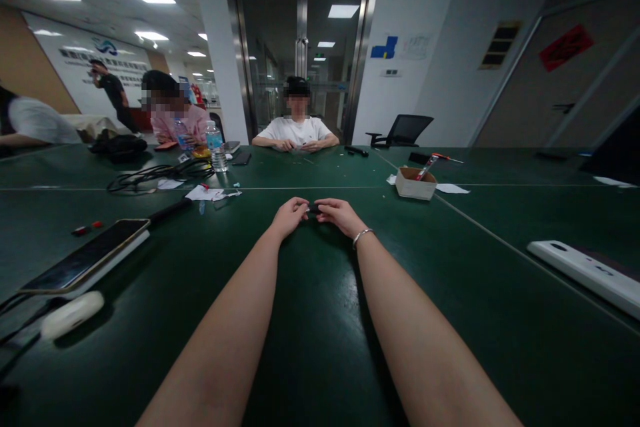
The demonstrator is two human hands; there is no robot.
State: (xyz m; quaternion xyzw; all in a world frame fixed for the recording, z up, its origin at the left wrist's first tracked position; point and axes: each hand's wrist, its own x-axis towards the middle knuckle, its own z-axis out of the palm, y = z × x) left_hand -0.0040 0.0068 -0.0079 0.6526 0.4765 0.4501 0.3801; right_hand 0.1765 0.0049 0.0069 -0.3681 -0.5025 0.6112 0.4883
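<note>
Here, a white rounded object (73,315) sits near a dark-screened phone (87,257) on the green bench (310,333). Mid-bench, the left hand (290,217) pinches one end of a small black object (313,208); the right hand (343,215), a bracelet (362,237) at its wrist, grips the other. Further right stands an open box (415,187), then a white device (580,267).

Left side of the green bench (310,360), a dark-screened phone (87,257) lies atop a white slab (113,265), a pale rounded gadget (73,315) just beside! Further back, black cable (145,176) loops near a clear bottle (217,143)! Out right, a small open box (416,187) holds a slim item (427,167), leaning; across sits a person in white (296,129), glass doors (270,33) behind!
</note>
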